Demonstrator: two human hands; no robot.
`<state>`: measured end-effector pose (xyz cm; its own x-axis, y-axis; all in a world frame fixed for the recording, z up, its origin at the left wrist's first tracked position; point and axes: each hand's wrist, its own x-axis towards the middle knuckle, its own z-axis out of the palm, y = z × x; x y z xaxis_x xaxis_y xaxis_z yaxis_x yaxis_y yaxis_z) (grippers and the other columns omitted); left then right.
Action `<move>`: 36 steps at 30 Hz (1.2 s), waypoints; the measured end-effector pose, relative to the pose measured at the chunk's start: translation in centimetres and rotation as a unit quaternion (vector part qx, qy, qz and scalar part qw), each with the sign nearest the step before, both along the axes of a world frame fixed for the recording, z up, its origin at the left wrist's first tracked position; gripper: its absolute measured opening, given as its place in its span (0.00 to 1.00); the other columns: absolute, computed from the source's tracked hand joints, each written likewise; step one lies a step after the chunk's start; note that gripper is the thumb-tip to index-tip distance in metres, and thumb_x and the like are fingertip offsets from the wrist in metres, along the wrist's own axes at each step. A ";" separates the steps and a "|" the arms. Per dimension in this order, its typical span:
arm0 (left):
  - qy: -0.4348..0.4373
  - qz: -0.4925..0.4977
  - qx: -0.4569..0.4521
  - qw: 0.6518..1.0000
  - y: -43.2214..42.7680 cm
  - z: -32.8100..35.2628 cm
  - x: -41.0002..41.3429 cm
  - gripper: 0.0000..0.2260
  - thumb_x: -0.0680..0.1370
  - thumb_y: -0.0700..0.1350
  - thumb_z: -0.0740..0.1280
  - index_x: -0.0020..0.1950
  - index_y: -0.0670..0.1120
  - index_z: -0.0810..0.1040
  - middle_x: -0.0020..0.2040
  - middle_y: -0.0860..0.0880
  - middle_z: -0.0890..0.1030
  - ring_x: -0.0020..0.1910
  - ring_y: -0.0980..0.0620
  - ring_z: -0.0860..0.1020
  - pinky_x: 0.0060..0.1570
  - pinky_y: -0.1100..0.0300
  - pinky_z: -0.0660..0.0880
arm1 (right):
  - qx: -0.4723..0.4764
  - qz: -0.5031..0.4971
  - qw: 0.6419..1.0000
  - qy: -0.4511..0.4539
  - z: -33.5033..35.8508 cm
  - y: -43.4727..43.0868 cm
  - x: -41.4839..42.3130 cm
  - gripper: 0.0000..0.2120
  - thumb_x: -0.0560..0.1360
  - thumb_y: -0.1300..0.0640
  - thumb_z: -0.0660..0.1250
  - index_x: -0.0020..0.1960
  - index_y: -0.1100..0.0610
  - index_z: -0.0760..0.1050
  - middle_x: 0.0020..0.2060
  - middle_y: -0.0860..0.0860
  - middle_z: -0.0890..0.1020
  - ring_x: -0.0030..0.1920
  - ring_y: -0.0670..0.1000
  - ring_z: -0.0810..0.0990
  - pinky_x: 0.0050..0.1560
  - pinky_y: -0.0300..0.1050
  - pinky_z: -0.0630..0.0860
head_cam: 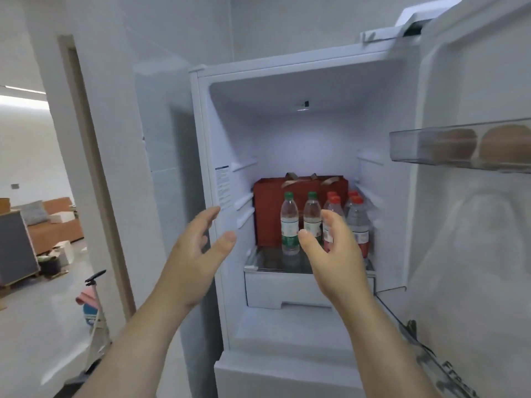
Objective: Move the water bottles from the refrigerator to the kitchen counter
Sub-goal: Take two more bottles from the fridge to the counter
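Standing behind the right grip (330,254): water bottles (289,222).

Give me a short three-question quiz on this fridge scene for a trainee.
1. True or false: the left hand holds a bottle.
2. What stands behind the water bottles? A) a red bag B) a milk carton C) a pot
3. Fill in: the two leftmost bottles have ____ caps.
Key: 1 false; 2 A; 3 green.
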<state>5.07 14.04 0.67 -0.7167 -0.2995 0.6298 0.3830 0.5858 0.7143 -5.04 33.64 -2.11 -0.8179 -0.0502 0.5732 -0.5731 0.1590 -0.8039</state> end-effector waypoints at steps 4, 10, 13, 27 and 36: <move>-0.014 -0.061 0.040 0.997 0.0 -1.1 -8.1 0.25 0.70 0.63 0.65 0.66 0.66 0.66 0.67 0.65 0.70 0.66 0.64 0.69 0.63 0.63 0.63 | 0.005 -0.053 0.998 -0.034 -1.0 0.4 -4.9 0.38 0.64 0.30 0.61 0.72 0.39 0.63 0.66 0.38 0.69 0.65 0.44 0.70 0.64 0.49 0.71; -0.041 -0.123 0.067 0.989 -2.4 -3.5 -21.2 0.32 0.70 0.64 0.65 0.73 0.61 0.64 0.74 0.58 0.67 0.73 0.54 0.66 0.67 0.56 0.65 | 0.030 -0.121 0.991 -0.058 -1.7 -2.0 -12.5 0.31 0.71 0.37 0.68 0.72 0.38 0.62 0.71 0.42 0.69 0.68 0.49 0.70 0.65 0.57 0.73; -0.055 -0.122 0.100 0.986 -4.0 -4.2 -27.9 0.39 0.65 0.68 0.65 0.75 0.60 0.63 0.75 0.57 0.67 0.72 0.55 0.66 0.65 0.57 0.65 | 0.036 -0.156 0.984 -0.073 -1.2 -3.9 -16.2 0.30 0.73 0.41 0.69 0.72 0.40 0.63 0.71 0.43 0.69 0.68 0.49 0.70 0.65 0.54 0.73; -0.161 0.026 0.143 0.976 -1.4 -11.3 -44.4 0.32 0.66 0.52 0.76 0.67 0.47 0.70 0.58 0.43 0.78 0.56 0.39 0.77 0.51 0.47 0.77 | 0.061 -0.154 0.981 -0.099 -2.6 -8.3 -24.2 0.33 0.66 0.34 0.64 0.70 0.38 0.64 0.59 0.28 0.69 0.62 0.35 0.69 0.62 0.40 0.68; -0.109 0.113 0.147 0.977 -4.4 -12.4 -43.3 0.22 0.67 0.46 0.75 0.58 0.47 0.74 0.51 0.41 0.78 0.48 0.36 0.78 0.43 0.49 0.75 | 0.062 -0.202 0.971 -0.114 -4.6 -11.4 -31.2 0.37 0.74 0.47 0.68 0.77 0.47 0.52 0.76 0.45 0.61 0.74 0.48 0.61 0.69 0.45 0.60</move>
<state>-38.18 9.61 -11.72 -0.7190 -0.6101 0.3329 0.0873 0.3959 0.9141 -36.24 22.28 -6.67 -0.8903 0.2443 0.3842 -0.2521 0.4380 -0.8629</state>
